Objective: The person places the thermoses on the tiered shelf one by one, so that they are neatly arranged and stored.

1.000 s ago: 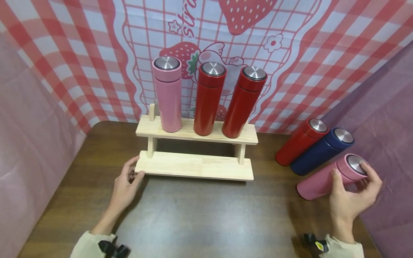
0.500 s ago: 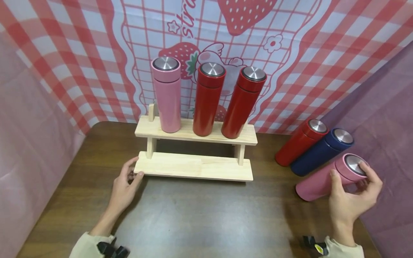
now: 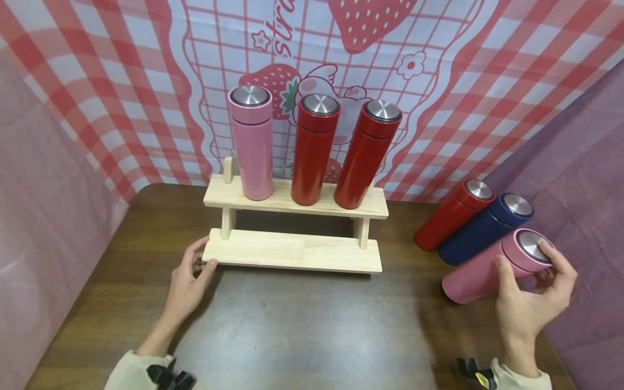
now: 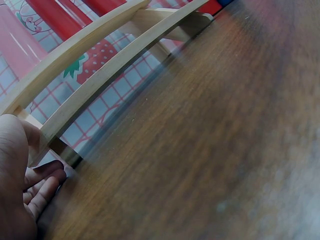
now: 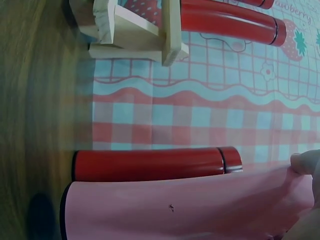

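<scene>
A two-tier wooden shelf (image 3: 292,250) stands on the table. My left hand (image 3: 187,281) grips the left end of its lower board, thumb at the front corner; in the left wrist view the other fingers (image 4: 42,195) curl below the board. On the upper board stand a pink thermos (image 3: 253,151) and two red ones, the middle red thermos (image 3: 314,157) and the right red thermos (image 3: 365,162). My right hand (image 3: 531,309) holds another pink thermos (image 3: 480,273) near its cap, a finger over the steel lid. In the right wrist view its base (image 5: 64,212) shows beside a dark shadow on the table.
Just behind the held thermos stand a blue thermos (image 3: 480,233) and a red thermos (image 3: 448,216) at the table's right. A strawberry-patterned cloth (image 3: 380,70) hangs at the back, with pink cloths (image 3: 575,216) on both sides. Brown tabletop (image 3: 312,325) stretches before the shelf.
The pink thermos in my right hand has shifted slightly left, its base most of all. My left hand keeps its grip on the shelf.
</scene>
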The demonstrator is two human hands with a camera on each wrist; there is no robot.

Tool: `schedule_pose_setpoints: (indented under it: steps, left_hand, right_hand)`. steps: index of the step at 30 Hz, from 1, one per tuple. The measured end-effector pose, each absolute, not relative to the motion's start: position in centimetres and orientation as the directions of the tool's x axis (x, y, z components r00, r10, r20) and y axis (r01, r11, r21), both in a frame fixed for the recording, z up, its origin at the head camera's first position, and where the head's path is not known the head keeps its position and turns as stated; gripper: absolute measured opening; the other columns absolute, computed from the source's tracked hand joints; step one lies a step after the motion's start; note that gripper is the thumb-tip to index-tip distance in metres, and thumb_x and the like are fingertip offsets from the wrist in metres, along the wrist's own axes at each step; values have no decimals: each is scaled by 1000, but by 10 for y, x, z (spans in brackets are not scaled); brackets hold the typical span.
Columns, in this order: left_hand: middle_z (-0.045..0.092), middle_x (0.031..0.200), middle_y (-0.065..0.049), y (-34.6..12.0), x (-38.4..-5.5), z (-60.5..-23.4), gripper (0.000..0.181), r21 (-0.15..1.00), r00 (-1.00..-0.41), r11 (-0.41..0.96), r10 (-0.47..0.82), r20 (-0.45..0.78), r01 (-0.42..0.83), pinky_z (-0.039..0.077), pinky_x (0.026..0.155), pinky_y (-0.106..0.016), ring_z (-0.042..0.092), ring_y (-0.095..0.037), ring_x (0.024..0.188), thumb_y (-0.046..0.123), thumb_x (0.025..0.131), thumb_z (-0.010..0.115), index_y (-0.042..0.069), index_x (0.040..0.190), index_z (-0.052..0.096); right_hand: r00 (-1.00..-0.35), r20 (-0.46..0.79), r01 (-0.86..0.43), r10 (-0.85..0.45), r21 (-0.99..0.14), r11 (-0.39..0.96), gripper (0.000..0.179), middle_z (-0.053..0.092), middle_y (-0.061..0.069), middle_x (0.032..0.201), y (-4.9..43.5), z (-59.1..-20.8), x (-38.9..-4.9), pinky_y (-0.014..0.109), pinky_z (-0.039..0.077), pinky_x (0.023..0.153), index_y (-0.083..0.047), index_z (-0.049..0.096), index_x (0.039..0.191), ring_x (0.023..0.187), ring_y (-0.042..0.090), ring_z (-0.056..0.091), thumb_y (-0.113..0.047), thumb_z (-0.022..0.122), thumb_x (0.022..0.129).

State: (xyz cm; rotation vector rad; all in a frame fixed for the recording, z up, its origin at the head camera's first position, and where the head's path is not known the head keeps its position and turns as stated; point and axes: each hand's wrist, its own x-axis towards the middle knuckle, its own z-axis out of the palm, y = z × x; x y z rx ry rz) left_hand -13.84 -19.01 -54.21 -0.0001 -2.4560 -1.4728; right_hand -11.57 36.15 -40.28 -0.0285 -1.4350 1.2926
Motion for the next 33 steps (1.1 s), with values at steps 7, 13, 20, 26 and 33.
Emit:
schedule_pose_setpoints:
  steps: [7, 13, 20, 26, 33]
  left_hand:
    - [77, 117, -24, -189, -139, -543, 55, 868, -961, 473, -136, 240, 149, 48, 84, -14, 65, -8, 96, 10, 111, 69, 4, 162, 50]
    - [77, 116, -24, -189, -140, -543, 55, 863, -960, 482, -139, 243, 149, 48, 85, -14, 66, -10, 96, 10, 110, 70, 4, 161, 51]
    - [77, 118, -24, -189, -139, -542, 55, 861, -964, 492, -144, 222, 125, 49, 85, -19, 67, -18, 97, 12, 111, 69, 5, 162, 50]
    - [77, 118, -25, -189, -139, -542, 55, 861, -962, 489, -141, 235, 138, 48, 85, -16, 67, -17, 97, 12, 110, 70, 5, 161, 50]
    - [76, 116, -26, -190, -138, -545, 54, 869, -953, 468, -152, 261, 163, 47, 84, -15, 67, -19, 96, 13, 109, 71, 5, 160, 52]
  right_hand:
    - [-377, 670, -650, 640, -683, 332, 60, 72, 22, 129, 353, -397, -112, 23, 57, 93, 17, 68, 127, 111, 25, 70, 18, 86, 70]
    - [-395, 685, -673, 612, -669, 315, 60, 73, 22, 128, 343, -393, -109, 24, 54, 97, 17, 67, 126, 114, 26, 70, 18, 89, 70]
    - [-414, 697, -689, 586, -660, 298, 61, 73, 22, 128, 337, -391, -107, 25, 54, 99, 19, 66, 127, 115, 26, 69, 20, 89, 70]
    - [-439, 694, -705, 570, -660, 260, 59, 73, 23, 127, 332, -390, -107, 26, 53, 99, 20, 65, 127, 115, 26, 68, 24, 85, 71]
    - [-466, 692, -722, 552, -658, 215, 59, 73, 22, 126, 326, -389, -110, 26, 52, 100, 20, 65, 128, 116, 26, 68, 26, 82, 71]
